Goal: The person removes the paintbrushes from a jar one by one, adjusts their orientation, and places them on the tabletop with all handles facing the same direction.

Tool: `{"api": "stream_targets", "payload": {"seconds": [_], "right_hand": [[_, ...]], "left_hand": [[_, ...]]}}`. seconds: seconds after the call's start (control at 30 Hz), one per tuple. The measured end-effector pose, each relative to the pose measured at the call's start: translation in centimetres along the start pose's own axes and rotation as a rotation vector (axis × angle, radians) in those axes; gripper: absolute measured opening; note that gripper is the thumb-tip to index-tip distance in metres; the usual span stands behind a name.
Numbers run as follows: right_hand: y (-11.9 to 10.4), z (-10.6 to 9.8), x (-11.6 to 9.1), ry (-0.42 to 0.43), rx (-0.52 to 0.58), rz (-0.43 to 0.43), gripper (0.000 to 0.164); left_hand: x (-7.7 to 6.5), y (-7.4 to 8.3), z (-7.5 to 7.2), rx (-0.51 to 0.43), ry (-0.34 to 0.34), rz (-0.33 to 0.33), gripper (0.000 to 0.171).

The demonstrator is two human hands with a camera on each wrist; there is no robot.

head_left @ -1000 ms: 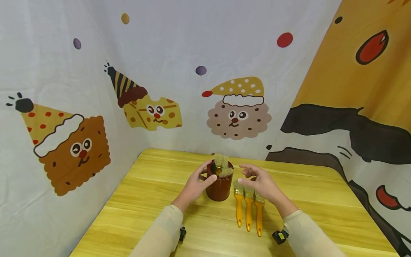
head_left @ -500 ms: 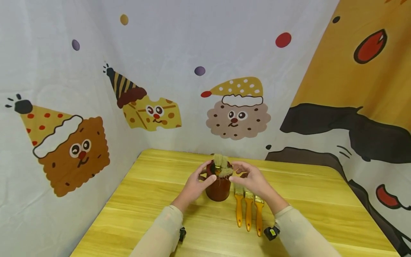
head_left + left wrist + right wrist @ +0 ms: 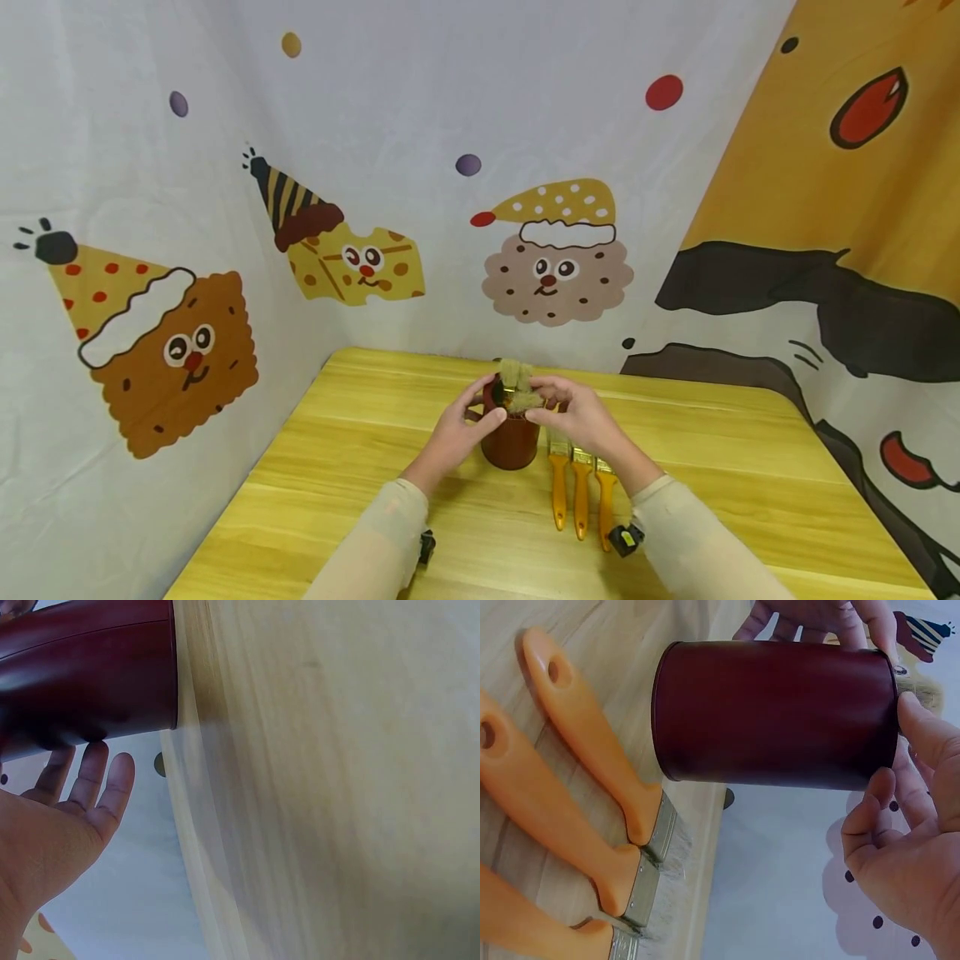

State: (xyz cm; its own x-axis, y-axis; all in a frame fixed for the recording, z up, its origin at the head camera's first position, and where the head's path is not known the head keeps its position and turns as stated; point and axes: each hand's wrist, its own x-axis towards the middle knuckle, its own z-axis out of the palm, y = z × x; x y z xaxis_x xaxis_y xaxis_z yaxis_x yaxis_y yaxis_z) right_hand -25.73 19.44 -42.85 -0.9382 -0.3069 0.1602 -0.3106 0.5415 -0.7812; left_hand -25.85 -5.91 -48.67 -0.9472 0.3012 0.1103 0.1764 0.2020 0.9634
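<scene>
A dark red cylindrical pot (image 3: 510, 446) stands upright on the table. Pale bristles (image 3: 514, 375) of paintbrushes stick up from its mouth, their handles hidden inside. My left hand (image 3: 455, 429) grips the pot's left side near the rim, thumb in front, and its other fingers touch the wall in the left wrist view. At the opposite side of the rim, my right hand (image 3: 587, 417) has its bent fingers and thumb about the bristles; whether they pinch them I cannot tell. Beside the pot lie three paintbrushes with orange handles (image 3: 581, 496), bristles pointing away from me.
The light wooden table (image 3: 360, 475) reaches back to a white cloth backdrop (image 3: 390, 108) printed with cartoon snacks. Black wrist cameras are strapped to both arms, and the right one (image 3: 626, 539) sits above the handle end of the rightmost paintbrush.
My right hand has moved left, from above the loose paintbrushes to the pot's rim and the bristles there. The left hand, the pot and the loose paintbrushes have stayed in place.
</scene>
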Motion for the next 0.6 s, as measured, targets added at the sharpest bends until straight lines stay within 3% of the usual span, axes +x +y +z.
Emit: {"api": "stream_targets", "payload": {"seconds": [0.3, 0.6], "right_hand": [[-1.0, 1.2, 0.4, 0.026, -0.029, 0.032, 0.049], [-2.4, 2.4, 1.4, 0.060, -0.107, -0.046, 0.051]], "left_hand": [[0.0, -0.1, -0.1, 0.005, -0.006, 0.012, 0.066], [0.1, -0.2, -0.1, 0.008, -0.014, 0.019, 0.063]]}}
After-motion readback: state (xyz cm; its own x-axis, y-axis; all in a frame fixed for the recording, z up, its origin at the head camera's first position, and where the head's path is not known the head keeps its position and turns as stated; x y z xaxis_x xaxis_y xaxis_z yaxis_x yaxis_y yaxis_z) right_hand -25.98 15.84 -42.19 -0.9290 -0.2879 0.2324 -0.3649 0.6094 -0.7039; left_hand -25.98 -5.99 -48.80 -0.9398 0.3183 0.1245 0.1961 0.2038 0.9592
